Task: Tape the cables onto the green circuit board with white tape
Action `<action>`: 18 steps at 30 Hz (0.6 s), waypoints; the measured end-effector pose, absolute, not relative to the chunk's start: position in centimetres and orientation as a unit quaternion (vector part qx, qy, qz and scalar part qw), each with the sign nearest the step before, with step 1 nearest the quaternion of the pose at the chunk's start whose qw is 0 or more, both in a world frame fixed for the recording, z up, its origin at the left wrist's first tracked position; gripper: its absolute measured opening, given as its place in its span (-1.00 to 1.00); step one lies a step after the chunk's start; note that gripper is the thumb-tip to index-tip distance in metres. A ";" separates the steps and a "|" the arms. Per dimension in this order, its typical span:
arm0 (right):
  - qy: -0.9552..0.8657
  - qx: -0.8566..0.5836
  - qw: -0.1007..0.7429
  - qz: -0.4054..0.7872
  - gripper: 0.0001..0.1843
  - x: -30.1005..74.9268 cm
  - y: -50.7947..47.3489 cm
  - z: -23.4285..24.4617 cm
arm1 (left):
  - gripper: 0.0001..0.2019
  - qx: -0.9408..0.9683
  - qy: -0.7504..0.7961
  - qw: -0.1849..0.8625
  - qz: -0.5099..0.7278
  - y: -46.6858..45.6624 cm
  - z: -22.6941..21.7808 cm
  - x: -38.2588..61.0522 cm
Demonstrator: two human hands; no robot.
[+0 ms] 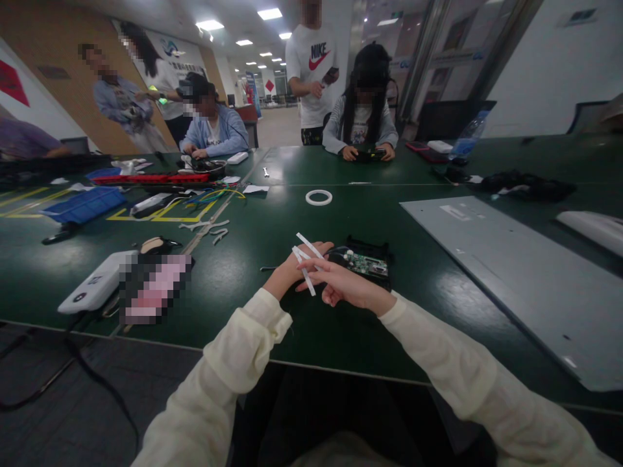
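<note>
My left hand is low over the table, back upward, its fingers stretched towards the right and partly hidden. Several narrow white strips cross over the back of it. From the right, my right hand reaches across, its fingertips closed at one of these strips; the exact grip is hard to make out. Just beyond both hands lies an opened black housing with a green circuit board inside. A thin dark tool tip shows left of my left hand.
A white ring-shaped roll lies farther out. On the left are a white power bank, a blue tray and loose wires. A large grey panel covers the right side. Two people sit across the table; others stand behind.
</note>
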State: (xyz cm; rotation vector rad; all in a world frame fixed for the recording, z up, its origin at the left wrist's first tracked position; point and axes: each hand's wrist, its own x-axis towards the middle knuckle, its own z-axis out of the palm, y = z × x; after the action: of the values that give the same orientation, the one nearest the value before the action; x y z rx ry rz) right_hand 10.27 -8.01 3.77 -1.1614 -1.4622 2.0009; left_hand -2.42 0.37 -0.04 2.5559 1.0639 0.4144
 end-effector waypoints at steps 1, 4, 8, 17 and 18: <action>-0.520 -0.414 0.202 0.719 -0.62 10.3 -8.0 3.7 | -0.75 0.901 0.376 0.168 0.139 0.4 -0.1 -2.4; -0.505 -0.402 0.206 0.735 -0.60 10.3 -7.9 3.4 | -0.72 0.898 0.386 0.165 0.132 0.4 -0.5 -2.4; -0.490 -0.378 0.207 0.757 -0.56 10.5 -7.7 2.8 | -0.71 0.895 0.395 0.162 0.128 0.7 -0.9 -2.2; -0.442 -0.351 0.210 0.798 -0.53 10.8 -7.8 2.9 | -0.74 0.908 0.370 0.153 0.126 0.8 -0.5 -2.5; -0.438 -0.348 0.209 0.802 -0.54 10.9 -7.8 2.9 | -0.74 0.908 0.369 0.154 0.126 0.7 -0.5 -2.5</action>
State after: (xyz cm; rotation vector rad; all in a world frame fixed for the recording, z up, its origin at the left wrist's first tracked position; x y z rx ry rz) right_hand 10.86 -7.77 2.92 -0.9670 -1.2191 2.2305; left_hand -2.52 0.70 -0.47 2.6020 1.0567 0.3624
